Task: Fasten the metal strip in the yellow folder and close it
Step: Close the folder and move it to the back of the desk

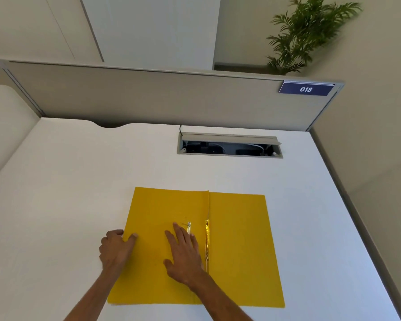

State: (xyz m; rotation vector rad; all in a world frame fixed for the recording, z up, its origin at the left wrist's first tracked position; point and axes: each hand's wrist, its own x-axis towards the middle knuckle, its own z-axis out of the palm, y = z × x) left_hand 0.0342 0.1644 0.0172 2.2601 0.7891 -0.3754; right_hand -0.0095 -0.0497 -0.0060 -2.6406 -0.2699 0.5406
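Observation:
A yellow folder [239, 239] lies open and flat on the white desk [79, 181]. A metal fastener bar [207, 242] runs along its spine fold. A loose metal strip [189, 227] lies on the left flap, partly under my right hand [183, 253], whose fingers are spread flat on the flap beside it. My left hand [116, 249] rests at the folder's left edge, thumb on top of the flap and fingers curled against the edge.
An open cable hatch [229, 145] is cut into the desk behind the folder. A grey partition [148, 93] with a "018" label [306, 89] bounds the far side. A potted plant [306, 35] stands beyond it. The desk's right edge [347, 205] drops off.

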